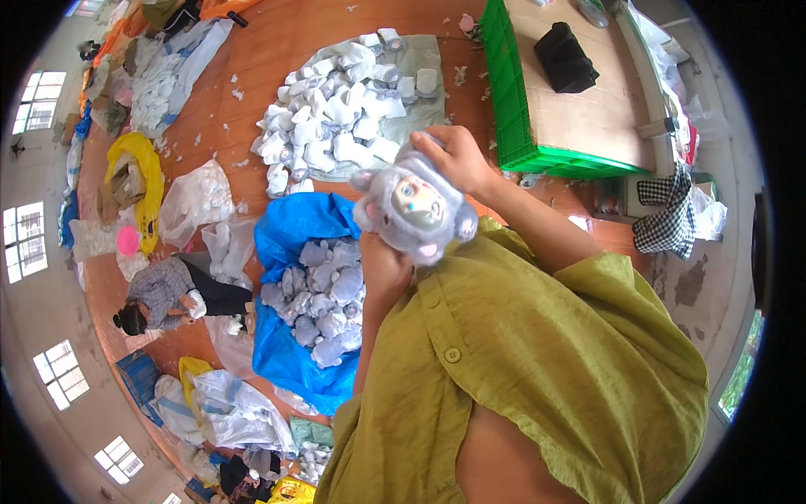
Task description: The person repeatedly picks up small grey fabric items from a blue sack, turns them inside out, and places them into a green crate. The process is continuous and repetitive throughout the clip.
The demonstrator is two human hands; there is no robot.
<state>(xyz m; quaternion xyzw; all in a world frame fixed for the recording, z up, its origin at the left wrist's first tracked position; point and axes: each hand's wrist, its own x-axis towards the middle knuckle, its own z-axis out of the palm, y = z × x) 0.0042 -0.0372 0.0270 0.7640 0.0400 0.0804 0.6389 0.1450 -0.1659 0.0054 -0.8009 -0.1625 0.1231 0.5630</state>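
A grey plush doll (382, 197) with round ears, small paws and a shiny, colourful face is held up in front of my shirt. My right hand (453, 160) grips it at its upper end, with the fingers partly behind the plush. At its lower side my left hand (388, 259) is closed around it, most of the fingers hidden behind the doll. Beside my left forearm stands an open blue plastic bag (290, 220), full of grey plush pieces (323, 281).
White and grey plush pieces (336, 109) lie heaped on a pale sheet (428, 59) ahead. A green-sided crate (512, 109) topped with cardboard stands right, bearing a black bag (567, 59). At left, a person (159, 286) sits among plastic sacks (197, 193).
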